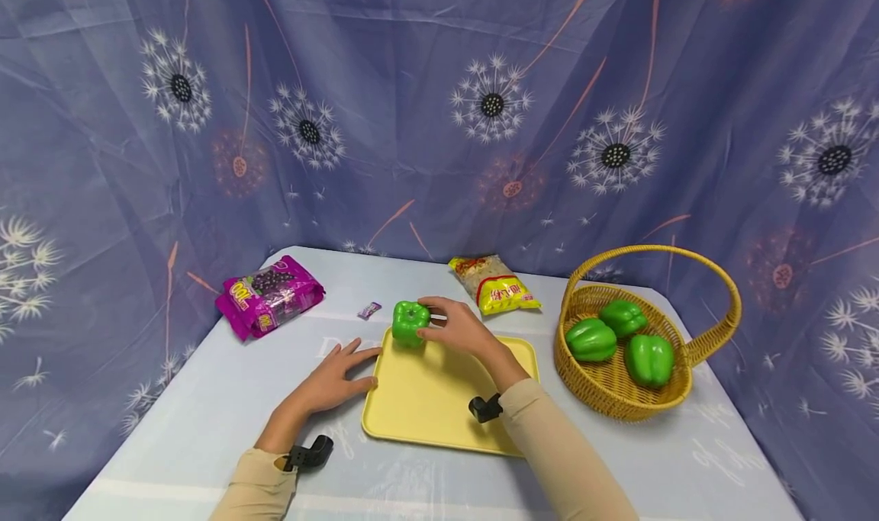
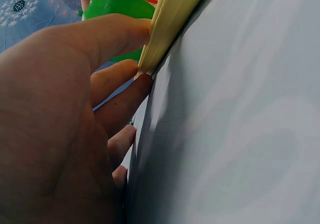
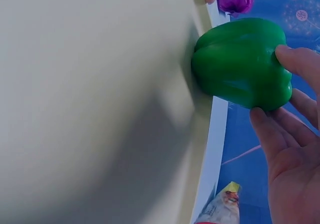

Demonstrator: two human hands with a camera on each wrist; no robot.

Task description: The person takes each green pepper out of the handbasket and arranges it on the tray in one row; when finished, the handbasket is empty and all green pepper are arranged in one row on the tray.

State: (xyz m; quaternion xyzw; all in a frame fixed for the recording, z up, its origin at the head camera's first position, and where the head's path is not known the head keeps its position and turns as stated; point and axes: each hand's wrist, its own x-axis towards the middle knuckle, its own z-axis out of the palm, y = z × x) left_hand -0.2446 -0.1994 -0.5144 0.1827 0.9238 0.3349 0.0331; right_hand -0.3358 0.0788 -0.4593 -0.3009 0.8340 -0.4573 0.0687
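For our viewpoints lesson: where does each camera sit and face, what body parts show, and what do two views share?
Head: on the head, facing forward and down at the yellow tray and wicker basket; left hand, right hand and sleeves show.
Left wrist: worn there, facing past the left hand toward the tray's edge; part of the right hand shows.
Right wrist: worn there, facing across the tray at the green bell pepper in the right hand; part of the left hand shows.
Both wrist views share tray and pepper.

Your tray (image 1: 439,403): plain yellow. At its far-left corner, your pepper (image 1: 409,323): green. Rightward, basket (image 1: 604,400): golden tan. Behind it, curtain (image 1: 398,139): blue-purple, patterned with white, dark-centred dandelions.
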